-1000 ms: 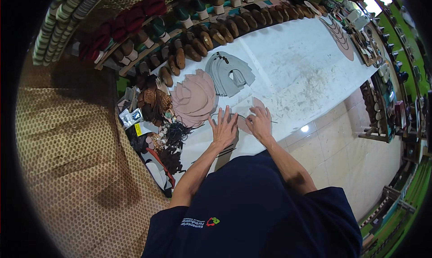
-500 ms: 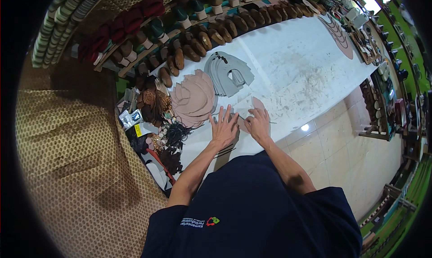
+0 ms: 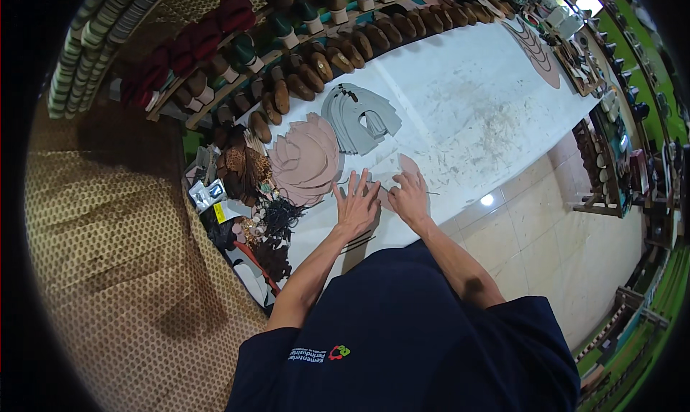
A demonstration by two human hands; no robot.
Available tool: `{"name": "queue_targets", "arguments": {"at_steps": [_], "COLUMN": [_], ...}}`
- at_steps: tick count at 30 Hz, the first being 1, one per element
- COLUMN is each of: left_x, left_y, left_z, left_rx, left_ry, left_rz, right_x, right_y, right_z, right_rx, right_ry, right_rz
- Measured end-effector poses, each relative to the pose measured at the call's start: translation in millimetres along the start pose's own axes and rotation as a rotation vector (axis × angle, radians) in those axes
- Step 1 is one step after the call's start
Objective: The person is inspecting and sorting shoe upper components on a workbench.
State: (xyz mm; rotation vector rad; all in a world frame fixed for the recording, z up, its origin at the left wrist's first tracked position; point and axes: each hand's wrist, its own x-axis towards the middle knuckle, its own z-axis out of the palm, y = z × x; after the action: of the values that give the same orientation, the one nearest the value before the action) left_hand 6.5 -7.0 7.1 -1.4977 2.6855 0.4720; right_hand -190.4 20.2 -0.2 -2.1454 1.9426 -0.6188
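My left hand lies palm down on the white tabletop, its fingers spread, pressing the near end of a flat pinkish sole-shaped piece. Beside it, my right hand has its fingers bent and pinched together over the same pinkish piece, whose tip shows beyond the knuckles. A thin dark strip pokes out at the right of those fingers; the rest of it is hidden. More thin dark strips rest near my body, by my left wrist. Past my left hand lie fanned pinkish sole pieces and fanned grey pieces.
Brown shoe lasts line the table's far edge below shelves of more lasts. Scraps and dark cords heap at the left end. Pinkish soles with dark curved strips lie at the far right. A shoe rack stands beyond the tiled floor.
The view has shifted slightly. My right fingers have moved a little over the pinkish piece, while my left hand stays flat in place.
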Motion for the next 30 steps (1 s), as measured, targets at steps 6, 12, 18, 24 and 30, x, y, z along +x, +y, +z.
{"name": "queue_targets", "arguments": {"at_steps": [6,12,18,24,30], "left_x": [-3,-4,-6,-5,-12], "left_y": [4,7,6,12,17], "left_z": [-3,1,9,6,11], "left_rx": [0.012,0.022,0.035,-0.014,-0.044], "left_ry": [0.057,0.006,0.033,0.033,0.073], "left_rz": [0.043,0.046,0.045,0.001,-0.033], "right_x": [0,0,-8,-23,-27], "right_y": [0,0,4,28,48], "right_z": [4,2,-15,-33,-44], "right_rx": [-0.040,-0.028,0.079,0.078,0.091], "right_ry": [-0.013,-0.001,-0.046,0.005,-0.021], "right_rz": [-0.012,-0.013,0.021,0.036,0.021]}}
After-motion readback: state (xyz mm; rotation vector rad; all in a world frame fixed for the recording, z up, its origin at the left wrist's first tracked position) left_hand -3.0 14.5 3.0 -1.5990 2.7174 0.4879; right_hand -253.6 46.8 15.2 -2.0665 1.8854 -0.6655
